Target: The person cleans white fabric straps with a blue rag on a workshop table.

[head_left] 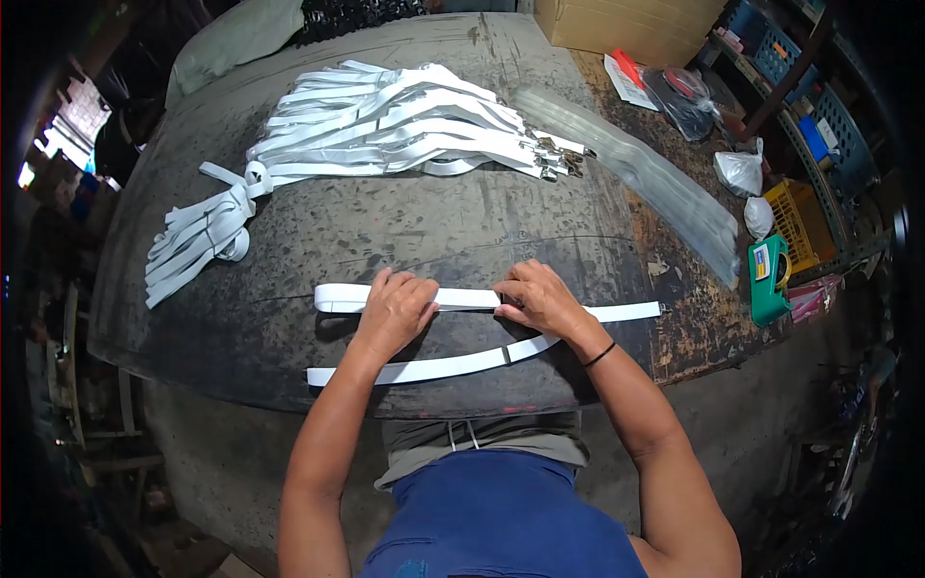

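Observation:
A white strap [464,298] lies across the table in front of me, doubled into a loop at its left end, with a small metal fitting at its right tip. My left hand [395,310] is closed over the doubled part, fingers curled round the band. My right hand [541,301] pinches the same strap farther right, thumb and fingertips together at its edge. Nearer to me lies a second white strap [438,369] with a dark slider [506,354] on it; its right end passes beneath my right wrist.
Behind my hands lies a big pile of white straps [385,125] with metal clips, beside a knotted bundle [207,231]. A clear plastic sleeve [646,173] stretches along the right. Farther right are a green tape dispenser [768,279], white bags [740,171] and a cardboard box [626,29].

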A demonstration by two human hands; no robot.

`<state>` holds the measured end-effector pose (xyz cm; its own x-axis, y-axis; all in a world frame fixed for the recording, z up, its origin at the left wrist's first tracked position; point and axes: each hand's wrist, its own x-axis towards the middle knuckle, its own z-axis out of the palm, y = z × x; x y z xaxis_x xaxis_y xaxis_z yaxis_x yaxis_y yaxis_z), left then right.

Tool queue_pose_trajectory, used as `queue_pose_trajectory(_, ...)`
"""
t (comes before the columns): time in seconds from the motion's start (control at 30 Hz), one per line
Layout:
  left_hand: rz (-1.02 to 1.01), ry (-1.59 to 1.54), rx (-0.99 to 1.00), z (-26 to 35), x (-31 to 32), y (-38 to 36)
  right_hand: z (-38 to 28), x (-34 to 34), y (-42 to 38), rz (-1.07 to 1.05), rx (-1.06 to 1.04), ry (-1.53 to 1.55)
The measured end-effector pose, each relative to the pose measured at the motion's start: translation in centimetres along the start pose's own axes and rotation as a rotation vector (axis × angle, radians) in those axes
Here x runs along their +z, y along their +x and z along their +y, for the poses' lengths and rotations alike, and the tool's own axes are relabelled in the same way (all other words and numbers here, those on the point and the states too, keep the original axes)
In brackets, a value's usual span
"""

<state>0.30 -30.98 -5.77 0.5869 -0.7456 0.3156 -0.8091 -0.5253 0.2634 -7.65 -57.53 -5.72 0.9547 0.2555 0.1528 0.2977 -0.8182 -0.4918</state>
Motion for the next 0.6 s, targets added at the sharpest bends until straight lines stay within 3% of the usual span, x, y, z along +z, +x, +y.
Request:
queue_pose_trajectory(0.27,-0.007,0.188,0.025,1.5,-0.9,0.7,0.6,0.6,-0.4,0.054,-0.024,0.014)
queue_pose_trajectory(0.37,-0.026,0.04,-0.001,4.6,0.1,2.4,0.7,0.7,-0.3,0.057,-0.049,-0.017)
queue_pose_trajectory(0.43,-0.002,-0.31,0.035,4.8,3.8,2.3,1.1,0.5,-0.4,0.065,-0.062,-0.041)
queue_pose_trajectory(0.5,0.05,-0.267,0.086,4.5,4.9,2.3,2.2,-0.2,-1.3,0.185,-0.09,0.114)
queue_pose_trajectory(0.6,0.09,-0.268,0.028,4.3,4.8,2.1,3.6,-4.2,-4.2,0.394,0.011,0.035)
